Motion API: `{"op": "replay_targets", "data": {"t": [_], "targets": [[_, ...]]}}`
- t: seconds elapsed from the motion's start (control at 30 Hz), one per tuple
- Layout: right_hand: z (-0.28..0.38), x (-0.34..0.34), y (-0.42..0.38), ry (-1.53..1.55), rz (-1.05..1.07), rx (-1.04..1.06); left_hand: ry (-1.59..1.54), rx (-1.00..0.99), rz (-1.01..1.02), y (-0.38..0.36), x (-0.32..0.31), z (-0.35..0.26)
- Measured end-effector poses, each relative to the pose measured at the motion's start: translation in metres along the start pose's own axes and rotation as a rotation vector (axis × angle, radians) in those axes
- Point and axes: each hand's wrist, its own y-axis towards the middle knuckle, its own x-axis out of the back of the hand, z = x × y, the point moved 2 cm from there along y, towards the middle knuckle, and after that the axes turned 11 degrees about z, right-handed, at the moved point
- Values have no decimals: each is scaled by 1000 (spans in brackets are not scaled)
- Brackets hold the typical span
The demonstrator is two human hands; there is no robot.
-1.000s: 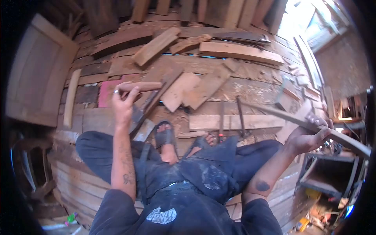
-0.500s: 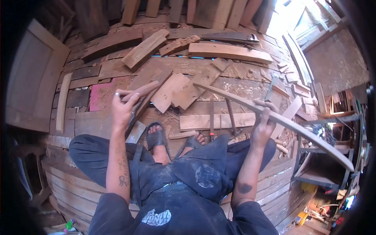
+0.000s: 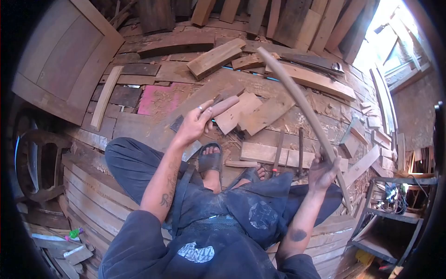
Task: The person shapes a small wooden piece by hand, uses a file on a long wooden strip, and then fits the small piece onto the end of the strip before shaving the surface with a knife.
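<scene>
My left hand (image 3: 195, 123) is closed round a short, rounded wooden handle (image 3: 225, 106), which sticks out to the right above the boards; whatever it joins at the other end is hidden. A ring shows on one finger. In my right hand (image 3: 325, 171) is a long, slightly curved wooden strip (image 3: 303, 104), gripped near its lower end. The strip slants up and away to the left, its far tip over the thick planks, while its lower end passes beside my right knee. Two flat board offcuts (image 3: 238, 111) lie beyond my feet, near the handle.
Thick planks (image 3: 216, 58) and a handsaw (image 3: 313, 61) lie farther back on the floor. Two long thin tools (image 3: 278, 149) rest across a pale board (image 3: 260, 152) before my feet. A wooden panel (image 3: 60, 60) stands left; a metal shelf (image 3: 390, 214) stands right.
The strip has swung from lying across to the right to pointing up and forward. My left hand has turned the handle lower and to the right. The view has shifted left.
</scene>
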Motion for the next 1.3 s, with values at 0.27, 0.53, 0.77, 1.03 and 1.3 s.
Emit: {"op": "replay_targets", "data": {"t": [0.27, 0.53, 0.77, 1.03, 1.3], "targets": [[-13, 0, 2, -327, -24, -110, -19, -42, 79, -3, -10, -4], [-18, -3, 0, -405, -31, -167, -74, -123, 118, 4, -17, 4], [-18, 7, -1, -188, -1, -64, -44, -122, 152, 2, -21, 1], [-28, 6, 0, -401, 111, -93, -85, -90, 198, 4, -19, 1], [-23, 6, -7, -333, 188, -123, -102, -104, 188, 1, -22, 3]]}}
